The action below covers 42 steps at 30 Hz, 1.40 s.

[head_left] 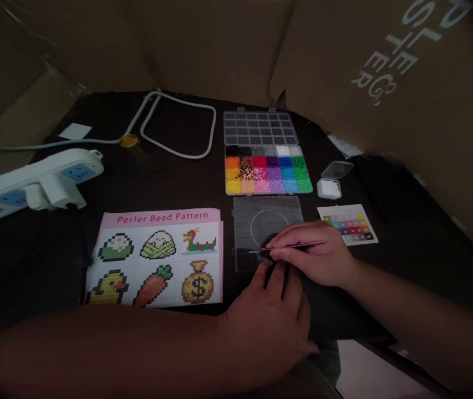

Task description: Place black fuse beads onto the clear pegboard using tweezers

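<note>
White plastic marks the far left: a power strip (32,183) with a plugged-in adapter, its cable (169,124) looping across the dark table (145,177). Next lies the pink-headed pattern sheet (157,257), showing six bead designs. Just right of it sits the clear square pegboard (261,219), translucent, with a faint circle visible through it and a small dark patch of beads near its lower middle. The left hand (269,321) rests at the near edge of the pegboard, fingers loosely together, the fingertips touching or just beside the board; no object is pinched. The right hand (319,255) pinches thin tweezers (290,246) between thumb and fingertips, the tip pointing left over the board. Behind the pegboard stands the open bead organiser (267,169), then a small open box of white beads (330,188) and a colour card (348,224). Probable risks: a nudge from either hand may shift the light board and scatter seated beads; dim lighting may cause a misplaced peg.
</note>
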Motion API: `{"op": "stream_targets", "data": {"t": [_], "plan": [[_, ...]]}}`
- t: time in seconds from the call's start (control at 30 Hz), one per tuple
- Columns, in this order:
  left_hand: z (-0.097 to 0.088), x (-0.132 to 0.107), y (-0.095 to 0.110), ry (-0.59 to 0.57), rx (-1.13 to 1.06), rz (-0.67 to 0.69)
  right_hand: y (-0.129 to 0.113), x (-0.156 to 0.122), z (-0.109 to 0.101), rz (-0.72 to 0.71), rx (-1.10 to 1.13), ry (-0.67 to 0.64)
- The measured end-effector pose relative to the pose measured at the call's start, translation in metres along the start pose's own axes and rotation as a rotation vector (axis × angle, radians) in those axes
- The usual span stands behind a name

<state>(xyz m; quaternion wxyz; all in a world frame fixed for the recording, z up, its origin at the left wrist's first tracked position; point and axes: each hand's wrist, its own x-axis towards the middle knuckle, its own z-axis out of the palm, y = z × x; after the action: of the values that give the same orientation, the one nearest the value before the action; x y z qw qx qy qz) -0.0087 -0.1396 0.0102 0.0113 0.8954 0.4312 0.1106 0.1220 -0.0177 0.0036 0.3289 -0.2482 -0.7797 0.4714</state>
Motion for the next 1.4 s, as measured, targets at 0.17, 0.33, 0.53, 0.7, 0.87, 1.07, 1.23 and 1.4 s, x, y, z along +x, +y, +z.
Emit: {"op": "stream_targets", "data": {"t": [0.17,0.33,0.53,0.7,0.87,1.07,1.23,1.4], "plan": [[0.0,0.0,0.0,-0.009,0.004,-0.002,-0.001,0.001,0.0,0.013,-0.014,-0.011],[-0.002,0.0,0.0,-0.013,0.009,-0.001,-0.001,0.001,0.0,-0.004,-0.012,-0.014],[-0.002,0.0,0.0,-0.013,-0.003,0.005,-0.002,0.001,0.0,-0.005,-0.004,-0.013],[-0.001,-0.001,0.001,-0.013,-0.001,0.004,-0.001,0.0,0.0,0.006,0.0,-0.009],[-0.001,0.0,0.0,0.004,-0.005,0.002,-0.001,0.0,0.0,0.018,0.009,-0.004],[0.0,0.0,0.001,0.0,-0.009,0.001,-0.001,0.0,0.0,0.037,0.028,0.001],[0.001,-0.001,0.001,0.002,-0.021,-0.007,-0.005,0.001,-0.002,0.049,0.036,0.065],[0.004,-0.002,0.0,0.003,-0.02,-0.001,-0.001,0.012,-0.019,0.05,-0.066,0.395]]}}
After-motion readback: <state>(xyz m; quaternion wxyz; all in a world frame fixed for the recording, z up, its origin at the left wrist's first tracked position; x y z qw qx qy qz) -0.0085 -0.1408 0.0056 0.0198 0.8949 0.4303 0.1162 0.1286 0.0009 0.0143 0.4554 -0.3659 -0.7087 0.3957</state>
